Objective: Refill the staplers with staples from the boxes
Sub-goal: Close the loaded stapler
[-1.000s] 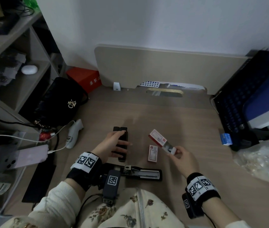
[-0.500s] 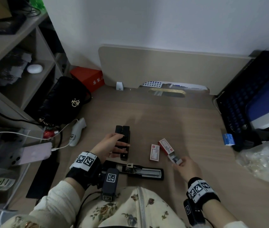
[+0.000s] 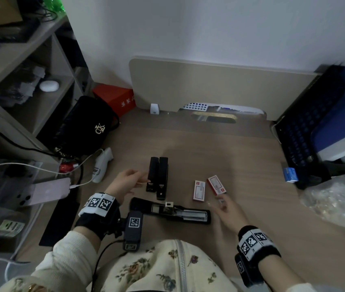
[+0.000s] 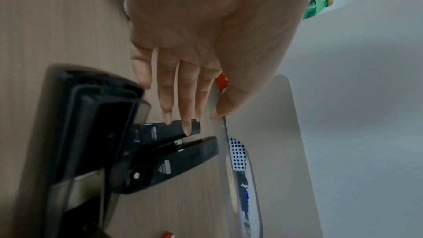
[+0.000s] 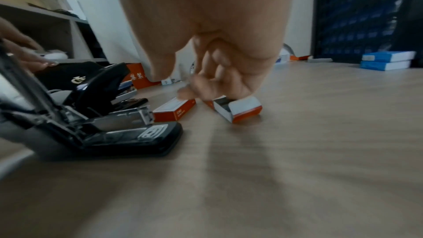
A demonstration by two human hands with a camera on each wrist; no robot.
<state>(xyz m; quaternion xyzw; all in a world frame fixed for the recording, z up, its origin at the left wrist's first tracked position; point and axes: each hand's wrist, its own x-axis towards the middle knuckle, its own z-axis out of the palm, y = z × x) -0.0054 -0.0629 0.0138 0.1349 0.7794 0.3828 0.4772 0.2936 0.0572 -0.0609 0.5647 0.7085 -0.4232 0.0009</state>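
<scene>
Stapler (image 3: 173,211) lies hinged open, metal channel exposed; opened red-white staple box (image 3: 216,185) beside; both hands loose, empty.

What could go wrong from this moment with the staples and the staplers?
1. The open staple box lies on its side with its end open; staples may slide out.
2. The right hand seems to pinch something small and blurred; it may drop.
3. The opened stapler lies at the table edge, unsteadied by the left hand.
</scene>
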